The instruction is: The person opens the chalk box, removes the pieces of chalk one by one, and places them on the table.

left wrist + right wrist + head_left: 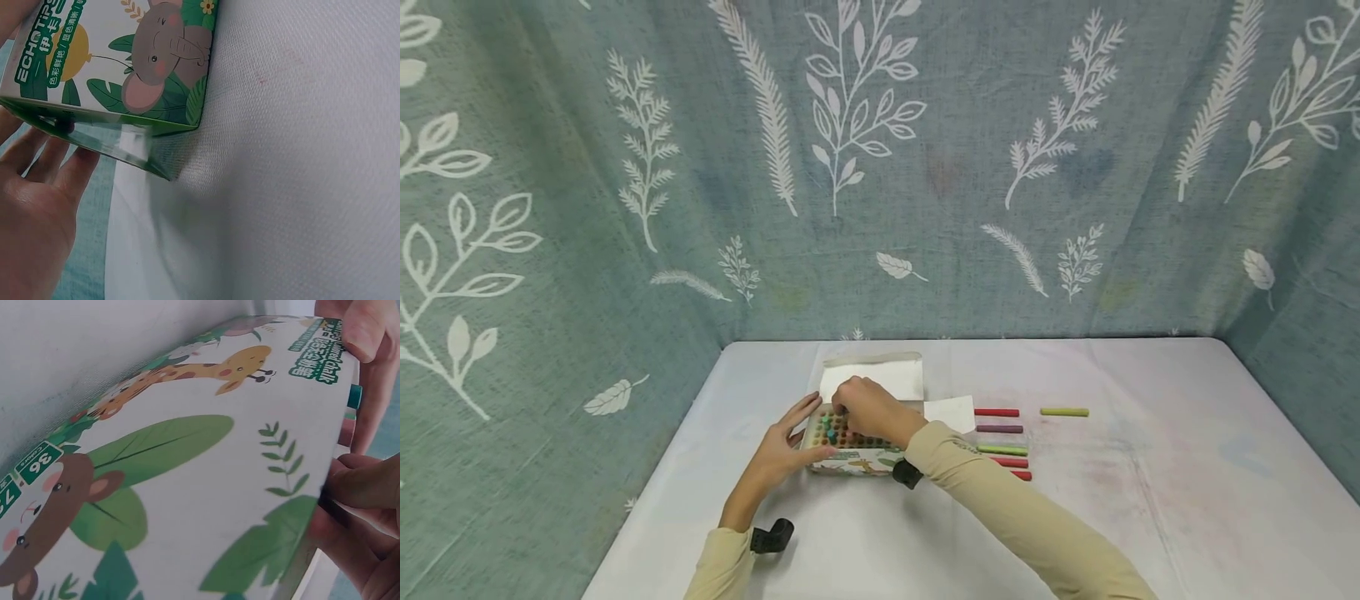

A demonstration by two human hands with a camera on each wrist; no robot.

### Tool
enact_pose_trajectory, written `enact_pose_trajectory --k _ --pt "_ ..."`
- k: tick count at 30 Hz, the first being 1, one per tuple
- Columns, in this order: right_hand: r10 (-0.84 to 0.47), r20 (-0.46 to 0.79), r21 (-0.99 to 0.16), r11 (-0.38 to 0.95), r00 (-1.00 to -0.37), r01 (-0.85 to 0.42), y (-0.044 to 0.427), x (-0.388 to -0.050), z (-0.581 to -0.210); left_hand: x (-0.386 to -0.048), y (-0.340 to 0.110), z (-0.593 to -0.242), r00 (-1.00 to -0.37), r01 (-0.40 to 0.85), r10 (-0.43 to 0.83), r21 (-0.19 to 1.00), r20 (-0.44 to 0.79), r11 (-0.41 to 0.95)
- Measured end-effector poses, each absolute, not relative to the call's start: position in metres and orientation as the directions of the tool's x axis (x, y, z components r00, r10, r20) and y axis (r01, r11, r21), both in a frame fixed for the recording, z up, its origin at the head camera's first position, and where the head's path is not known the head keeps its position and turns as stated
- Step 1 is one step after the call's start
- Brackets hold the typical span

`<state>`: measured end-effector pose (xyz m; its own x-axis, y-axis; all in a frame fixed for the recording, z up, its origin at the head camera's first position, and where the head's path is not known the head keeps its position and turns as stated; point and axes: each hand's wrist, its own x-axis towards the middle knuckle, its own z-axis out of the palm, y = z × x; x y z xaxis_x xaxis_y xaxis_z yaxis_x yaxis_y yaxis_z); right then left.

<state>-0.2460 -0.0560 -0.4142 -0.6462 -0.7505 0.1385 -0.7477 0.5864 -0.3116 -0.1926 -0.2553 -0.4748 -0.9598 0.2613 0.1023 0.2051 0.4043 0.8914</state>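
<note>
A white chalk box (pixel 861 463) printed with animals and leaves stands with its top flaps folded back, showing an insert of round holes. Teal and green chalk sticks (pixel 832 436) poke out at the left. My left hand (pixel 777 456) grips the box's left end, thumb at the front edge and fingers around the side; in the left wrist view its fingers lie behind a green-edged side flap (pixel 100 140). My right hand (pixel 871 408) is over the holes. In the right wrist view its thumb and fingers pinch a dark chalk stick (pixel 332 509), mostly hidden by the fingers.
Right of the box lie red (pixel 997 412), purple (pixel 1000 429) and green (pixel 1003 450) chalk sticks, with two more red ones nearer me. A yellow-green stick (pixel 1064 412) lies farther right. The white back flap (pixel 891 377) leans open, and a leaf-patterned curtain (pixel 865 250) hangs behind the table.
</note>
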Motion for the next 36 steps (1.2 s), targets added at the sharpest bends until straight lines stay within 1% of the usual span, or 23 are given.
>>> enact_pose_trajectory --k 3,6,10,13,19,23,28,36 --pt "-0.741 0.132 -0.347 0.588 -0.659 -0.731 -0.053 -0.248 -0.413 -0.192 -0.253 -0.476 -0.962 0.203 0.254 0.887 0.101 0.415" --pt "-0.739 0.132 -0.387 0.575 -0.660 -0.721 -0.050 -0.252 -0.412 -0.188 -0.248 -0.463 -0.959 0.201 0.267 0.890 0.094 0.410" --pt "-0.754 0.148 -0.420 0.538 -0.640 -0.731 -0.046 -0.254 -0.412 -0.181 -0.240 -0.443 -0.956 0.192 0.283 0.892 0.076 0.410" --pt "-0.758 0.168 -0.444 0.512 -0.630 -0.735 -0.044 -0.254 -0.411 -0.180 -0.239 -0.443 -0.956 0.192 0.283 0.890 0.075 0.413" --pt "-0.761 0.220 -0.485 0.458 -0.611 -0.745 -0.041 -0.255 -0.404 -0.182 -0.240 -0.449 -0.959 0.183 0.274 0.894 0.071 0.409" --pt "-0.763 0.246 -0.494 0.432 -0.598 -0.755 -0.040 -0.255 -0.398 -0.188 -0.247 -0.463 -0.964 0.180 0.252 0.896 0.079 0.406" --pt "-0.745 0.248 -0.542 0.423 -0.619 -0.726 -0.037 -0.253 -0.391 -0.193 -0.254 -0.476 -0.963 0.202 0.248 0.880 0.101 0.429" --pt "-0.713 0.263 -0.582 0.421 -0.650 -0.696 -0.026 -0.251 -0.384 -0.193 -0.253 -0.475 -0.964 0.192 0.249 0.881 0.088 0.432"
